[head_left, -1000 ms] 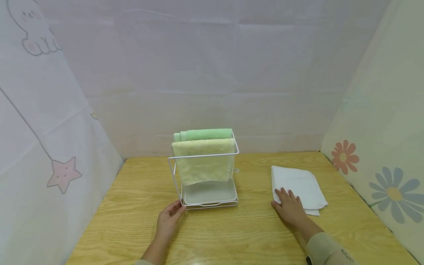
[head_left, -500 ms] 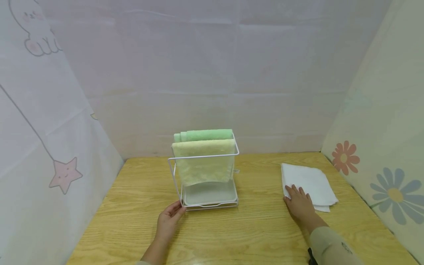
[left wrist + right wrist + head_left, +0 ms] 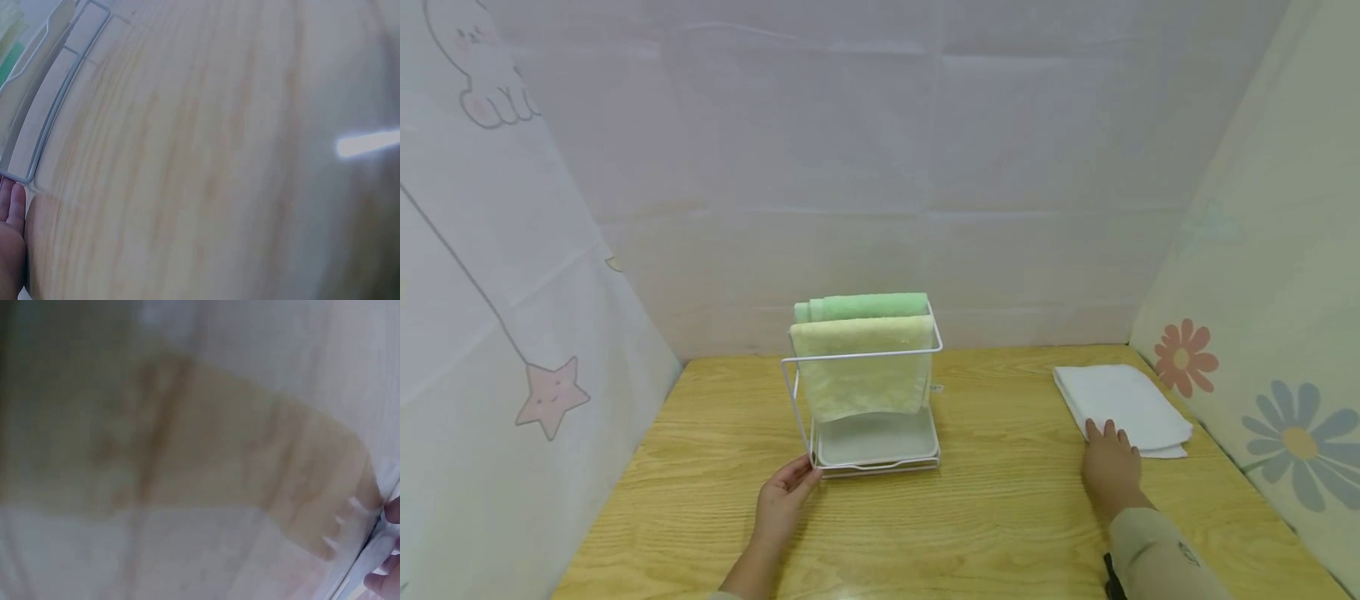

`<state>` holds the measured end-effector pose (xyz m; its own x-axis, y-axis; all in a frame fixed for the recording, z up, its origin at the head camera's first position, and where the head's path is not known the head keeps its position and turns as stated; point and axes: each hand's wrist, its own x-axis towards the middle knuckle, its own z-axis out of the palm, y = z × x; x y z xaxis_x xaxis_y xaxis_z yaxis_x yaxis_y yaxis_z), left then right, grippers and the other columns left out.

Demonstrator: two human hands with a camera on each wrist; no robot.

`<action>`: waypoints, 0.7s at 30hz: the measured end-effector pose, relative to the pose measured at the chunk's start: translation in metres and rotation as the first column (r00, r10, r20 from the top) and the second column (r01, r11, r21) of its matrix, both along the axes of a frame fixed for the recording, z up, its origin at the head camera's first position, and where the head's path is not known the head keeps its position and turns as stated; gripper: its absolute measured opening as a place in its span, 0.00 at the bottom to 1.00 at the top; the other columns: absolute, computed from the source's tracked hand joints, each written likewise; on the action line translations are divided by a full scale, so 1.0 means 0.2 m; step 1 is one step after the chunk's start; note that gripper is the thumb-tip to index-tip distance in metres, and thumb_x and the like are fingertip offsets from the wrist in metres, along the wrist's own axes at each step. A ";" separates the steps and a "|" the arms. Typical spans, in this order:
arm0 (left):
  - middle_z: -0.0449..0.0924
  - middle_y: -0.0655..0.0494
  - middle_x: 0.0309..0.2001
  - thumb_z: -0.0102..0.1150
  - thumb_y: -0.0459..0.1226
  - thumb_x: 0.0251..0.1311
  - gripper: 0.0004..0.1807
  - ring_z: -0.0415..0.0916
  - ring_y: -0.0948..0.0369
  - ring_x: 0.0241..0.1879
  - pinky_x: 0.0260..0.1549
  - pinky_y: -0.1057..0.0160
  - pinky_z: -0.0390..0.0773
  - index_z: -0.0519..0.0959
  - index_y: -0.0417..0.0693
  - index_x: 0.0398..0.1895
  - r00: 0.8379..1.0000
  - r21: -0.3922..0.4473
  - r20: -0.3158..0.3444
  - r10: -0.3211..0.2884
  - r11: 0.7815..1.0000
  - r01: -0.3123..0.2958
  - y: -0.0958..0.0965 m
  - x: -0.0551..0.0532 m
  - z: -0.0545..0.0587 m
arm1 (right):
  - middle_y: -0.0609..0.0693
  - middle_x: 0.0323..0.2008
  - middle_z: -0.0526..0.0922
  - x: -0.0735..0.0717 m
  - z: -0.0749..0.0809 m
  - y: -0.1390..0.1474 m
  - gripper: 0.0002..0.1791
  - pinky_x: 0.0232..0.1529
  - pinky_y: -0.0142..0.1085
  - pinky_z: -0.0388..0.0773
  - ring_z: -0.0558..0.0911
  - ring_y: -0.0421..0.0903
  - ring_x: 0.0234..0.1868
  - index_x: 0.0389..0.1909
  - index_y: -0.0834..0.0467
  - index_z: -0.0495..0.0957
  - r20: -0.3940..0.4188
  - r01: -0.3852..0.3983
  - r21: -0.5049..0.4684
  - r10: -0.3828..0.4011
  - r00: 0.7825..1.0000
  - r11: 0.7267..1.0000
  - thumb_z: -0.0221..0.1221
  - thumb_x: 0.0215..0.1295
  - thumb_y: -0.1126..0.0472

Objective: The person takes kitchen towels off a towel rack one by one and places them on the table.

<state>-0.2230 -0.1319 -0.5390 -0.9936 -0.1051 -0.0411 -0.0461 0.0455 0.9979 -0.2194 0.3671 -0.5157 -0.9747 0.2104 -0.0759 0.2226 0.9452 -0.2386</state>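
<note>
In the head view, my left hand (image 3: 780, 502) holds the near left corner of a white wire towel rack (image 3: 880, 355) between thumb and fingers. A pale yellow towel (image 3: 859, 383) hangs over its front bar, with a green towel (image 3: 876, 305) behind. A shallow tray (image 3: 876, 437) sits in the rack's base. On the right, my right hand (image 3: 1111, 468) rests its fingertips on the near left edge of a folded white towel (image 3: 1123, 404). The right wrist view catches only those fingertips (image 3: 378, 582) at the towel's edge.
Everything stands on a wooden table (image 3: 992, 500). Patterned cloth walls enclose it, with a pink star (image 3: 552, 397) on the left cloth and printed flowers (image 3: 1300, 444) on the right one.
My right hand and the white towel have shifted right across the table, and the towel has turned slightly. My left hand stays at the rack's corner.
</note>
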 end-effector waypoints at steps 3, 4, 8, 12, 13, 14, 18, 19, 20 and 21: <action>0.76 0.36 0.60 0.65 0.35 0.62 0.25 0.78 0.76 0.45 0.46 0.78 0.80 0.74 0.32 0.59 1.000 -0.002 0.002 -0.003 1.000 0.003 0.00 0.00 0.00 | 0.82 0.68 0.49 0.00 0.00 0.02 0.27 0.68 0.70 0.55 0.53 0.79 0.68 0.71 0.71 0.53 -0.015 -0.008 -0.011 0.008 1.000 1.000 0.31 0.73 0.67; 0.76 0.36 0.60 0.65 0.35 0.62 0.25 0.79 0.74 0.46 0.46 0.77 0.80 0.74 0.32 0.59 1.000 -0.004 0.002 -0.001 1.000 0.001 0.00 0.00 0.01 | 0.82 0.68 0.49 0.00 -0.01 0.02 0.27 0.68 0.69 0.55 0.53 0.80 0.67 0.71 0.71 0.53 -0.019 -0.020 -0.014 0.019 1.000 1.000 0.33 0.73 0.67; 0.76 0.37 0.60 0.65 0.36 0.62 0.25 0.80 0.71 0.48 0.47 0.77 0.80 0.74 0.32 0.59 1.000 -0.013 0.003 0.003 1.000 -0.003 0.00 0.01 0.01 | 0.83 0.68 0.46 0.00 -0.03 0.05 0.31 0.70 0.69 0.48 0.48 0.80 0.69 0.72 0.73 0.50 -0.009 -0.059 -0.055 0.058 0.998 0.997 0.36 0.77 0.56; 0.76 0.37 0.60 0.64 0.35 0.62 0.24 0.80 0.71 0.48 0.47 0.77 0.80 0.74 0.33 0.59 1.000 -0.020 -0.004 0.005 1.000 -0.005 0.00 0.01 0.01 | 0.84 0.69 0.41 0.00 -0.06 0.07 0.41 0.69 0.72 0.45 0.44 0.82 0.68 0.72 0.75 0.46 0.003 -0.092 -0.073 0.093 0.996 0.993 0.36 0.78 0.43; 0.76 0.37 0.60 0.64 0.35 0.62 0.24 0.80 0.70 0.48 0.47 0.77 0.80 0.74 0.33 0.59 1.000 -0.021 -0.005 0.005 1.000 -0.006 0.00 0.01 0.01 | 0.84 0.69 0.41 0.00 -0.06 0.07 0.43 0.69 0.72 0.45 0.44 0.82 0.68 0.72 0.75 0.45 0.002 -0.099 -0.068 0.100 0.995 0.993 0.35 0.77 0.40; 0.76 0.37 0.60 0.64 0.35 0.62 0.24 0.80 0.68 0.49 0.47 0.77 0.81 0.74 0.33 0.59 1.000 -0.024 -0.006 0.005 1.000 -0.005 0.00 0.01 0.01 | 0.84 0.69 0.40 0.00 -0.06 0.07 0.45 0.68 0.73 0.44 0.43 0.83 0.68 0.72 0.76 0.44 0.005 -0.103 -0.079 0.103 0.995 0.992 0.35 0.77 0.38; 0.76 0.36 0.60 0.65 0.35 0.62 0.24 0.80 0.68 0.49 0.47 0.77 0.81 0.74 0.32 0.59 1.000 -0.028 -0.010 0.005 1.000 -0.005 0.01 0.00 0.01 | 0.84 0.69 0.37 0.00 -0.06 0.08 0.48 0.70 0.72 0.36 0.38 0.82 0.69 0.72 0.76 0.41 0.012 -0.110 -0.141 0.113 0.993 0.984 0.34 0.76 0.35; 0.77 0.36 0.59 0.65 0.35 0.62 0.24 0.80 0.70 0.48 0.47 0.77 0.81 0.74 0.32 0.58 1.000 -0.023 -0.011 0.008 1.000 -0.009 0.01 0.00 0.01 | 0.84 0.69 0.36 -0.01 -0.06 0.09 0.49 0.70 0.71 0.35 0.38 0.81 0.69 0.72 0.76 0.41 0.013 -0.113 -0.154 0.117 0.993 0.982 0.34 0.75 0.35; 0.77 0.36 0.59 0.65 0.34 0.61 0.24 0.80 0.72 0.46 0.47 0.77 0.81 0.75 0.32 0.58 1.000 -0.018 -0.015 0.011 1.000 -0.012 0.01 0.00 0.00 | 0.84 0.69 0.35 -0.01 -0.05 0.09 0.49 0.70 0.71 0.33 0.36 0.81 0.69 0.72 0.76 0.40 0.016 -0.113 -0.177 0.118 0.993 0.978 0.34 0.75 0.34; 0.77 0.36 0.59 0.65 0.34 0.61 0.23 0.79 0.74 0.45 0.47 0.77 0.80 0.75 0.32 0.58 1.000 -0.014 -0.018 0.012 1.000 -0.013 0.01 0.00 0.00 | 0.83 0.70 0.35 -0.01 -0.05 0.10 0.50 0.70 0.70 0.31 0.35 0.80 0.70 0.73 0.76 0.39 0.019 -0.115 -0.189 0.121 0.992 0.975 0.34 0.75 0.34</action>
<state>-0.2225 -0.1296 -0.5383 -0.9928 -0.1181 -0.0214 -0.0285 0.0587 0.9979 -0.2206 0.3867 -0.5260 -0.9884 0.0733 -0.1327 0.1220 0.9045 -0.4087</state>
